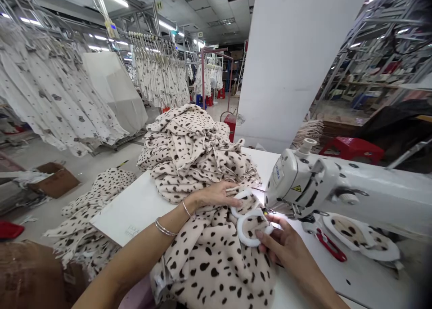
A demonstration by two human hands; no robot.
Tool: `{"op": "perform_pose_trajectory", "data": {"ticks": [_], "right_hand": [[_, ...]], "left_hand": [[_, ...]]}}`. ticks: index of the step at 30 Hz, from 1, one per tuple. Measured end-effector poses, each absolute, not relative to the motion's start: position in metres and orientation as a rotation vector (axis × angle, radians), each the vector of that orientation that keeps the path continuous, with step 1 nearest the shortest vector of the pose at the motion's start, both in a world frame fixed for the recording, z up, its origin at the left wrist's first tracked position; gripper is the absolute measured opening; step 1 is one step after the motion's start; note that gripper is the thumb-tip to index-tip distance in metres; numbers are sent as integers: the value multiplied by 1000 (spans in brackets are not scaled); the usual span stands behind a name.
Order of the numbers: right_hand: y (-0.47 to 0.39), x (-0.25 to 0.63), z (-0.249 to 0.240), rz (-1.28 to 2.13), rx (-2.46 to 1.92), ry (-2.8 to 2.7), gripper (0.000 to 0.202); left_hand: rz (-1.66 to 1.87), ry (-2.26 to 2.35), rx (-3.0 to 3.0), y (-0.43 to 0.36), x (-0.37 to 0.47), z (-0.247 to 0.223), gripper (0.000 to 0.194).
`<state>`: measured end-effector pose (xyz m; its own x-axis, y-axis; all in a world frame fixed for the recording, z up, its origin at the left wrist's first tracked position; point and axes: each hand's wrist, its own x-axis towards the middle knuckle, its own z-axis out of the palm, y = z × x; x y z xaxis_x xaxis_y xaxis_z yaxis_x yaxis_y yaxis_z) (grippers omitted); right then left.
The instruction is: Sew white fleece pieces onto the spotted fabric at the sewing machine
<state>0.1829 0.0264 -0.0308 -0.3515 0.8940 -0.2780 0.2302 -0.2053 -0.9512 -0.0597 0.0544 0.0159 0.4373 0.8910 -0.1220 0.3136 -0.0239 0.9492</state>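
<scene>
Two rounded, ear-shaped pieces of spotted fleece with white edging lie over a beige fleece garment [216, 264] with dark spots. My left hand [219, 195], bracelets at its wrist, closes on the edge of the farther ear piece [241, 195]. Its thumb shows on top and some fingertips are hidden. My right hand [281, 241] pinches the right side of the nearer ear piece [251, 228], thumb on top and fingers behind. Both pieces are just left of the sewing machine's [286, 178] needle area, which is lit.
A tall heap of spotted fleece [195, 151] stands behind my hands on the white table [145, 205]. Right of the machine head lie a red thread snipper [330, 246] and more white-edged ear pieces [361, 237]. A white pillar [293, 61] rises behind; hanging garments [158, 75] fill the left background.
</scene>
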Motion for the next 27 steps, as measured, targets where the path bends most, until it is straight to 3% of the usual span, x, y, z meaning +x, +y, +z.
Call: {"op": "perform_pose_trajectory", "data": {"ticks": [8,13,27], "right_hand": [[25,182,-36,1550,-1333,-1361,50],[24,183,-35,1536,-1341,-1269,50],[25,188,-48,1629,-1374,-1282,44]], "left_hand": [[679,1074,1628,72,-65,7,34],[652,1034,1670,76,-61,20,22],[588,1031,1665,80,-64,23,23]]}}
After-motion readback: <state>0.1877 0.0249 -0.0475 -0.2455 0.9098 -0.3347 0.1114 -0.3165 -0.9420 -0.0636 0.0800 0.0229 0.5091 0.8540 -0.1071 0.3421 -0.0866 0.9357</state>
